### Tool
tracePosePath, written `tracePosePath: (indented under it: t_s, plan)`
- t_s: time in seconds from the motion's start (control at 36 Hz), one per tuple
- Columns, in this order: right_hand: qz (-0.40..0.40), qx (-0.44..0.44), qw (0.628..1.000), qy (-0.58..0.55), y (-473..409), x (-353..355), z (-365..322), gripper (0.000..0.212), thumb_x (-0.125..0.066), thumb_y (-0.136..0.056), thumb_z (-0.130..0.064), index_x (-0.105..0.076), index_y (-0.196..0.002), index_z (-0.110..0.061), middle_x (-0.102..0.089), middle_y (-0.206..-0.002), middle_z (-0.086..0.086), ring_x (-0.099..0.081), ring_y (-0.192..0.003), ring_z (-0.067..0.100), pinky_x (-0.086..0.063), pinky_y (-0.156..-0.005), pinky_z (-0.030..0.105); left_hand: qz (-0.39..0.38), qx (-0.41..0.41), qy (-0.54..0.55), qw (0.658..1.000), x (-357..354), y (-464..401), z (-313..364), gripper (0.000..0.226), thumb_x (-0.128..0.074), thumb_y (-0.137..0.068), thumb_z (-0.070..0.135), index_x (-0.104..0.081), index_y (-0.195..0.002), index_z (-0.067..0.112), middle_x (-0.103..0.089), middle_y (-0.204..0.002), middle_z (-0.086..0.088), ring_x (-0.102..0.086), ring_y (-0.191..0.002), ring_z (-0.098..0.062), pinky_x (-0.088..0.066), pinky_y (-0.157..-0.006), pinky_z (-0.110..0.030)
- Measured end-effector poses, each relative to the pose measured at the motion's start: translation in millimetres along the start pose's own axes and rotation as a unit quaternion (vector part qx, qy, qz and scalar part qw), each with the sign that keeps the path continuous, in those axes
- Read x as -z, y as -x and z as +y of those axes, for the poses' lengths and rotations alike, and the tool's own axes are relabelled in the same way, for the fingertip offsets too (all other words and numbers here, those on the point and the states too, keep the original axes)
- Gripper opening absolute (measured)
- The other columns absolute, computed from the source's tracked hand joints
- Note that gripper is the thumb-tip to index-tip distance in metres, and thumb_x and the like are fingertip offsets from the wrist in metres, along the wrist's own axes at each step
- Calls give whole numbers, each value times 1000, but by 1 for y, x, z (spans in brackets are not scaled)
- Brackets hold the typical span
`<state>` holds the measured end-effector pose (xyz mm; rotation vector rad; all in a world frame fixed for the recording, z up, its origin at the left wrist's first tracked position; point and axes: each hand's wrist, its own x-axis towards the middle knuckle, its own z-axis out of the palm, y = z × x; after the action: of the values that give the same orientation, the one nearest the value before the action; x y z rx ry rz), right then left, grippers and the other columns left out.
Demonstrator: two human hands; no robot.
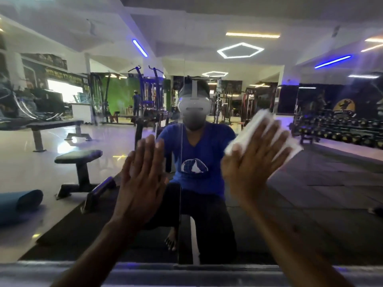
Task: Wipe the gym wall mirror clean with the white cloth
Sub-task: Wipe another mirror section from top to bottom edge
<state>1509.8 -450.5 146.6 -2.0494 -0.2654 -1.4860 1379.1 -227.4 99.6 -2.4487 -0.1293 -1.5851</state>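
Note:
The gym wall mirror (321, 183) fills the view and reflects the gym and a kneeling person in a blue shirt. My right hand (255, 158) presses the folded white cloth (248, 133) flat against the glass with straight, spread fingers; the hand looks motion-blurred. The cloth shows above and to both sides of the fingers. My left hand (143, 179) lies flat on the mirror to the left, fingers straight and together, holding nothing. A vertical seam (182, 141) between mirror panels runs between the two hands.
The mirror's lower frame (186, 268) runs along the bottom. Reflected in the glass are weight benches (78, 160), a rolled blue mat (18, 204), a dumbbell rack (342, 129), exercise machines and ceiling lights.

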Motion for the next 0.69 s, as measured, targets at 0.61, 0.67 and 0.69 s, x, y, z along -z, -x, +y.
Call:
tracePosePath:
  t_s: [0.61,0.67,0.69]
  plan:
    - [-172,82,980,-53,280,-44,36,88,-38,-105,-52,6,-168,-9,15,-174,21,7,-159,51,-2,-124,75,-106,147,73,981,-57,200,42,81,-42,-107,41,-5,-166,1,11,-172,-26,9,-161,-42,-7,-129,-59]
    - [-192,160,967,-53,289,-46,32,87,-38,-106,-54,5,-169,-12,16,-175,18,10,-160,48,5,-125,71,-107,154,81,979,-60,207,53,82,-42,-107,40,-2,-166,-1,9,-172,-26,8,-161,-41,-8,-129,-59]
    - [-192,184,963,-49,287,-45,38,86,-39,-106,-53,4,-169,-13,16,-175,15,9,-161,45,8,-125,69,-110,155,81,978,-62,211,58,82,-42,-107,40,-2,-165,-1,9,-173,-26,7,-161,-41,-8,-130,-58]
